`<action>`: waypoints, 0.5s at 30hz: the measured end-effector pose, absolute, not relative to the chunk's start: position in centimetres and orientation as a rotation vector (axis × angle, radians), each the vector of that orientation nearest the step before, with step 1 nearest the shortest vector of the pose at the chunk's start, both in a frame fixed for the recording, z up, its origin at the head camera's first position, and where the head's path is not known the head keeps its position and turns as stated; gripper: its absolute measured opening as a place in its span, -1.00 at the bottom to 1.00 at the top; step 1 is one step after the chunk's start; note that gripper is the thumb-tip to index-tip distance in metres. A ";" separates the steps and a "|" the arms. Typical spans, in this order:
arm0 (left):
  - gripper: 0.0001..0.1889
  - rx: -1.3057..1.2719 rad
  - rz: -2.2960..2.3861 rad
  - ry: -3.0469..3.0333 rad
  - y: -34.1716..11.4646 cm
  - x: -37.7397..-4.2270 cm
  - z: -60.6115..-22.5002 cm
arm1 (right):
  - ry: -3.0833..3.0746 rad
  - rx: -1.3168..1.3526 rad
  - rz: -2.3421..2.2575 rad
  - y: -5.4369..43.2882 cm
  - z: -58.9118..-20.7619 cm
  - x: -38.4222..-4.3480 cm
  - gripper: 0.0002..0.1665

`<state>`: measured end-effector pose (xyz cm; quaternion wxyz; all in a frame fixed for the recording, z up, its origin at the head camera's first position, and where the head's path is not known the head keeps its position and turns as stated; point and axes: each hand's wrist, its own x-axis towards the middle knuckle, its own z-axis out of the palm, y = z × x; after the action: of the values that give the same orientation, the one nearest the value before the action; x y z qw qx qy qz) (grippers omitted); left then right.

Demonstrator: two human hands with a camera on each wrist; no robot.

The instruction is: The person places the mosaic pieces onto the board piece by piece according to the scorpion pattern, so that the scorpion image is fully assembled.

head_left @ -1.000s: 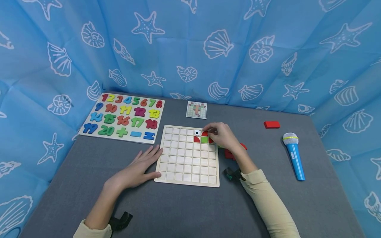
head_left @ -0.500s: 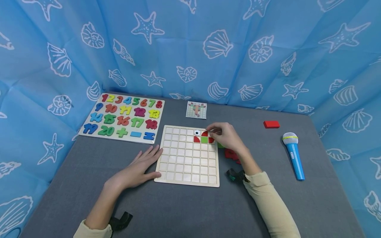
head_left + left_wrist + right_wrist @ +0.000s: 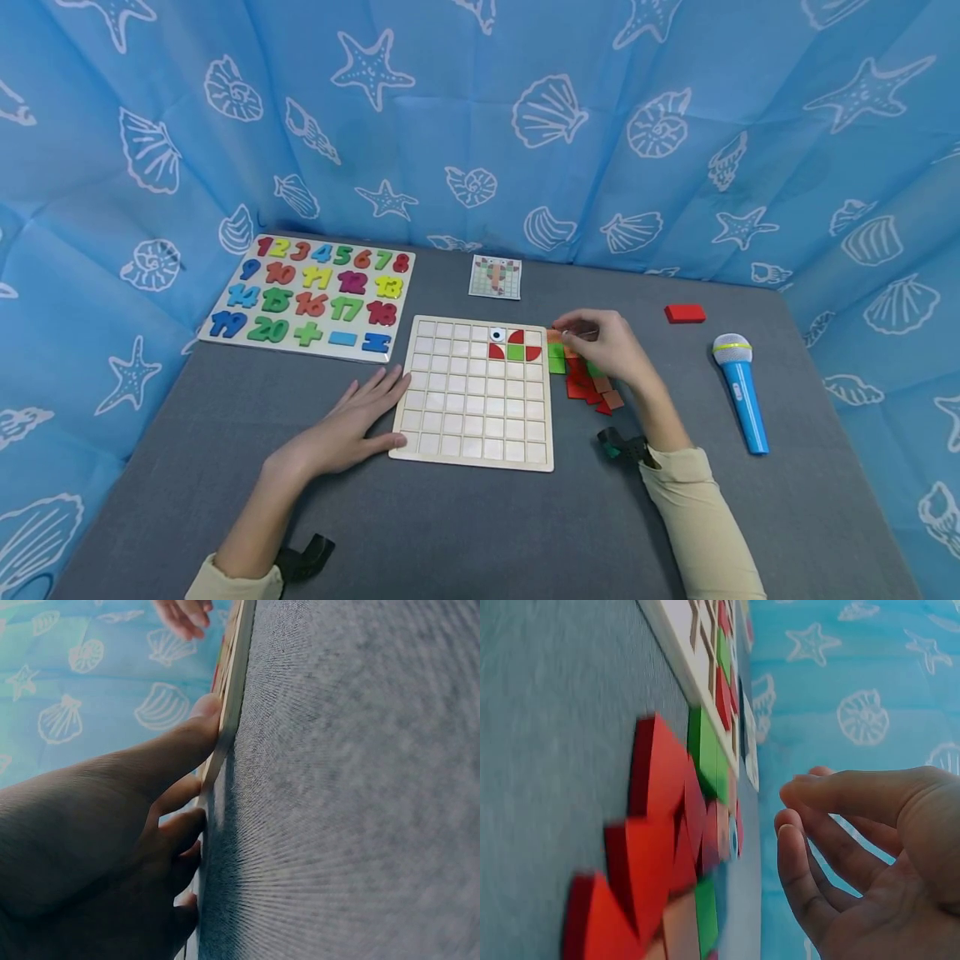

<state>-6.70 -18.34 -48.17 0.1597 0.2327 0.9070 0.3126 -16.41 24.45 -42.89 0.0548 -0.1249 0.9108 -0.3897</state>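
A pale wooden grid board [image 3: 465,404] lies on the table. Near its top right sit a white tile with a black dot [image 3: 497,335], a green square [image 3: 516,352] and several red curved pieces [image 3: 533,354]. My left hand [image 3: 341,429] rests with spread, straight fingers at the board's left edge, the thumb on its lower corner. Over loose pieces right of the board hovers my right hand [image 3: 611,346]. In the right wrist view its fingers are loosely bent with nothing between them, apart from the red pieces [image 3: 656,772] and green blocks [image 3: 703,750].
Behind the board lies a small pattern card [image 3: 495,277]. A number puzzle [image 3: 307,300] fills the back left. On the right are a red block [image 3: 685,314] and a blue toy microphone [image 3: 742,392]. A blue shell-patterned curtain [image 3: 480,125] hangs behind the table.
My right hand has moved right, off the board's top right corner to above the loose pieces, uncovering the red piece there. The left hand stays in place.
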 end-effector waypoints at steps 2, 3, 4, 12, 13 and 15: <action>-0.03 0.669 0.897 2.592 -18.4 -6.7 -48.2 | 2.772 -0.376 -1.168 25.1 -42.9 -16.4 -0.71; -0.03 0.667 0.901 2.588 -18.4 -6.7 -48.1 | 2.774 -0.374 -1.161 25.4 -42.9 -16.4 -0.71; -0.03 0.662 0.897 2.587 -18.4 -6.7 -48.0 | 2.773 -0.364 -1.155 25.7 -43.0 -16.5 -0.71; -0.01 0.640 0.895 2.570 -18.2 -6.7 -47.3 | 2.735 -0.325 -1.049 27.3 -44.0 -16.7 -0.71; -0.01 0.632 0.890 2.571 -18.1 -6.7 -47.3 | 2.732 -0.320 -1.035 27.4 -44.0 -16.8 -0.71; -0.02 0.628 0.865 2.573 -18.1 -6.7 -47.0 | 2.725 -0.312 -1.021 27.5 -44.2 -16.8 -0.71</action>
<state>-6.66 -18.06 -46.97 0.1770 0.2218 0.9089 0.3056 -16.84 27.49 -44.21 0.1074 -0.1061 0.9257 -0.3468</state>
